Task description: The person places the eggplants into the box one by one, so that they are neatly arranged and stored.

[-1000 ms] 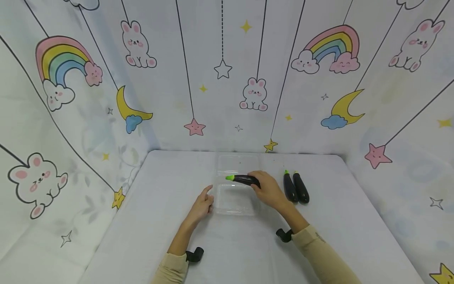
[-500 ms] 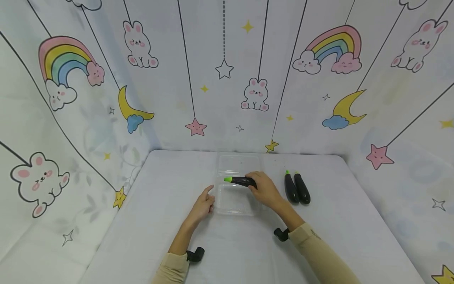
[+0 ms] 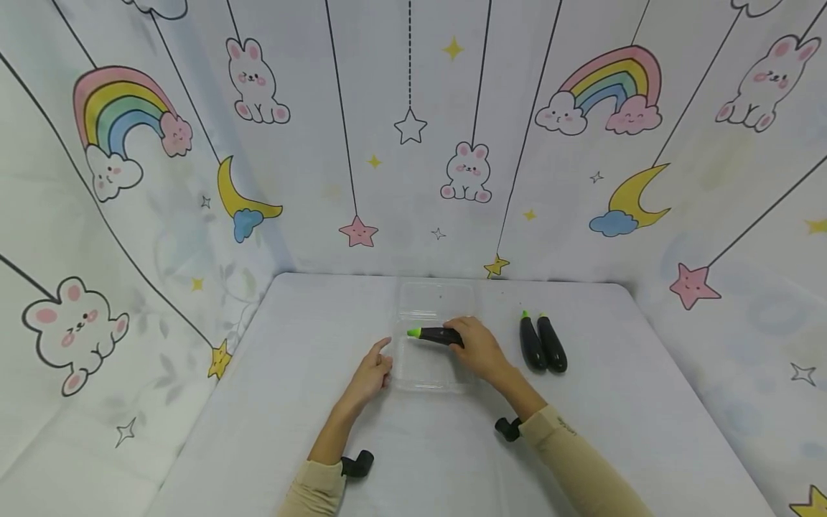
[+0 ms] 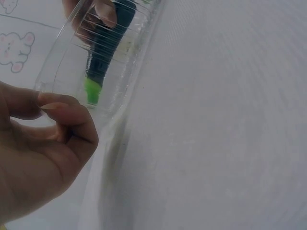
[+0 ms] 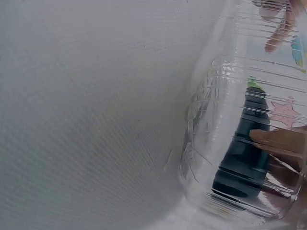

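A dark eggplant with a bright green stem point(image 3: 434, 335) lies sideways in my right hand point(image 3: 479, 349), which grips its thick end over the near half of a clear plastic container point(image 3: 429, 388). Through the ribbed wall, the right wrist view shows the eggplant point(image 5: 244, 148) with fingers point(image 5: 276, 140) against it. At the container's left side is my left hand point(image 3: 371, 375); in the left wrist view its thumb and finger pinch the rim, other fingers curled. Whether the eggplant touches the container's bottom, I cannot tell.
Two more eggplants point(image 3: 532, 345) lie side by side on the white tabletop point(image 3: 291, 345), right of the container. The container's raised lid half point(image 3: 434, 296) lies open at the back. A printed cloth point(image 3: 400, 187) hangs behind the table.
My right hand has brought the eggplant slightly toward me and lower, over the container's near half. The left hand stays at the container's side, and the two other eggplants have not moved.
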